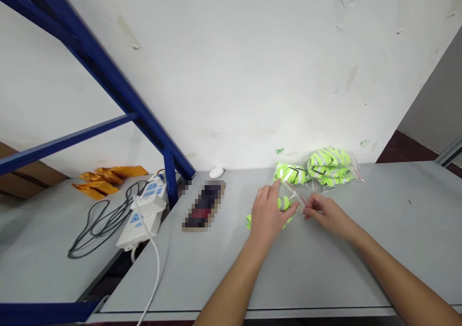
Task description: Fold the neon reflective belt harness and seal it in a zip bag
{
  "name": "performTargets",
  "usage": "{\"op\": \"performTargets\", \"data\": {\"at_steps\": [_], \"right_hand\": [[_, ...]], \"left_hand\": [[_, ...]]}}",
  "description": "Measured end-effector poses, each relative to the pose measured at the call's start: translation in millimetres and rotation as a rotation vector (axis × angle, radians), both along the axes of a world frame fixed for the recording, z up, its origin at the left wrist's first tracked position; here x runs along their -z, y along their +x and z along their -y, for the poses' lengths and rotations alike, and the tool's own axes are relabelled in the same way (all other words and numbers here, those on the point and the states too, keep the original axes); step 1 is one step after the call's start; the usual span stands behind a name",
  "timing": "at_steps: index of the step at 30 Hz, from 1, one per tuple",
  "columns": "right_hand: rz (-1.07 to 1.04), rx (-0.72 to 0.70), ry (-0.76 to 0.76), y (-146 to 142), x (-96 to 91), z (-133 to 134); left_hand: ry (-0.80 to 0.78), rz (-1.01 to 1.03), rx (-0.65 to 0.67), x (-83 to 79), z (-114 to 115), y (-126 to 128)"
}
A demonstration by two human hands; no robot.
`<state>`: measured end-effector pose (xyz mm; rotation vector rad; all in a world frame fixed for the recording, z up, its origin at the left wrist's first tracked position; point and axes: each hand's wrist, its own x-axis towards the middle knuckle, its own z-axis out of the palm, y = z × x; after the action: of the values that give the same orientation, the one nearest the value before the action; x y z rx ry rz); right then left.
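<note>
My left hand [267, 214] grips a rolled neon-yellow reflective band [284, 203] that sits in the mouth of a small clear zip bag [296, 194] with a red seal line. My right hand [323, 214] pinches the bag's edge on the right side. Both hands hover just above the grey table [325, 268], near its middle. Behind them, against the wall, lies a pile of filled bags of neon-yellow bands [317, 169]. A bit of another yellow band [249, 220] shows under my left hand.
A blurred dark flat object [204, 205] lies left of my hands, with a white oval object [216, 172] behind it. White power strips [144, 213] with black and white cords, orange cloth [104, 178] and a blue metal rack frame [108, 83] stand at left.
</note>
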<state>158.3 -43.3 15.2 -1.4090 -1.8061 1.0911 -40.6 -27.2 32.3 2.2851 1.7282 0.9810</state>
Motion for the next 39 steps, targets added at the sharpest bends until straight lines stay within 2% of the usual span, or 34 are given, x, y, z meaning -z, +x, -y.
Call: {"op": "performTargets", "data": {"at_steps": [3,6,7,9,12,14,16,18,21,24,27,31,35,39], "right_hand": [[0.035,0.143,0.379,-5.3,3.7,1.5],[0.024,0.259,0.76,-8.2,8.3,4.3],[-0.002,0.299,0.833,-9.3,9.0,5.6],[-0.08,0.356,0.887,-12.2,7.9,8.6],[-0.28,0.416,0.831,-18.3,0.8,12.0],[-0.435,0.424,0.72,-21.7,-5.7,12.6],[-0.545,0.357,0.583,-23.5,-11.4,11.9],[-0.565,0.254,0.457,-24.1,-15.1,10.8],[-0.525,0.273,0.368,-24.5,-16.7,10.8],[-0.524,0.393,0.385,-25.4,-17.1,13.0],[-0.522,0.437,0.422,-25.0,-18.7,14.9],[-0.527,0.455,0.443,-21.7,-20.3,14.4],[-0.518,0.427,0.428,-18.9,-22.5,14.7],[-0.499,0.364,0.438,-17.7,-27.0,16.6]], "left_hand": [[-0.053,0.261,0.035,-8.8,1.4,-2.8],[-0.196,0.568,0.156,-18.9,4.3,-5.7],[-0.234,0.659,0.213,-21.8,5.3,-6.4],[-0.309,0.808,0.322,-26.1,7.3,-6.9],[-0.465,0.95,0.421,-26.7,9.2,-5.0],[-0.507,0.996,0.412,-23.0,8.9,-2.6],[-0.434,1.037,0.359,-17.2,7.1,-0.7],[-0.352,1.066,0.314,-10.9,4.1,-0.3],[-0.328,1.095,0.294,-3.4,0.3,-1.9],[-0.39,1.082,0.444,-0.7,0.5,-2.6],[-0.488,0.995,0.608,-3.0,4.5,0.6],[-0.501,0.915,0.548,-6.1,9.7,6.8],[-0.482,0.94,0.456,-3.4,9.7,8.8],[-0.494,1.002,0.417,0.0,8.5,10.0]]}}
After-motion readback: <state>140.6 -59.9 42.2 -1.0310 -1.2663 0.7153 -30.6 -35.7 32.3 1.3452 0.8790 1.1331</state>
